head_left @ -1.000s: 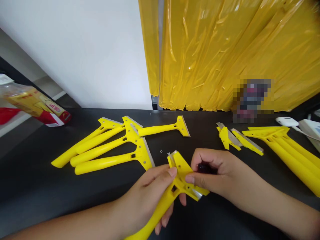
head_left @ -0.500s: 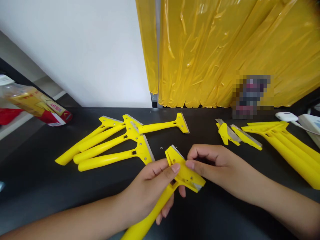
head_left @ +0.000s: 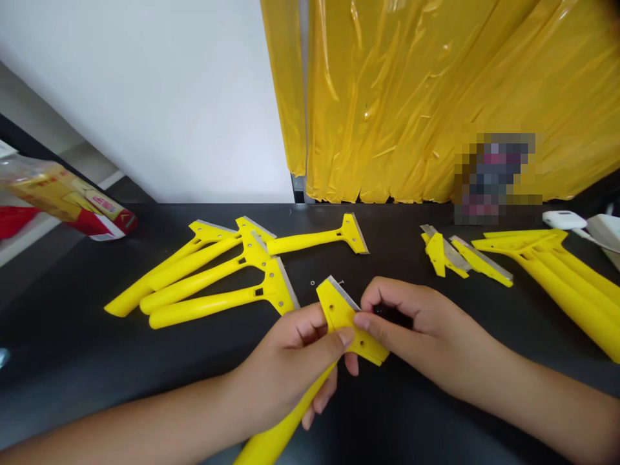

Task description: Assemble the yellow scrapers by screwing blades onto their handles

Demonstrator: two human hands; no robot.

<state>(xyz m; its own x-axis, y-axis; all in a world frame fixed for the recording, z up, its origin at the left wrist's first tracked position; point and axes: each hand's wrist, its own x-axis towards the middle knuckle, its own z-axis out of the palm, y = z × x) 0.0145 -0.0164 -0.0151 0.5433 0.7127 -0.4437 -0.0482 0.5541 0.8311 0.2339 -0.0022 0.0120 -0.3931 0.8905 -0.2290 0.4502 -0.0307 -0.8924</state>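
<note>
My left hand (head_left: 295,361) is wrapped round the neck of a yellow scraper (head_left: 305,413), its thumb pressing on the head. A yellow cover plate (head_left: 341,316) with two holes lies over the head, and a strip of metal blade (head_left: 341,290) shows along its far edge. My right hand (head_left: 411,323) pinches the plate and blade edge between thumb and forefinger. A dark patch shows inside the right hand's curl; I cannot tell whether it is an object. Just beyond the head, a small nut (head_left: 312,283) and a small screw (head_left: 341,282) lie on the black table.
Several scrapers with blades (head_left: 208,294) lie at left and centre. Loose blades and cover plates (head_left: 443,252) lie right of centre, beside yellow handles (head_left: 552,271). A bottle (head_left: 72,197) lies at far left. A white device (head_left: 563,220) and a blurred item (head_left: 496,181) are at the back right.
The cover plate has come into line over the scraper head; before, it sat askew with blade showing at the lower right corner. Both hands keep their grip. The view has shifted slightly.
</note>
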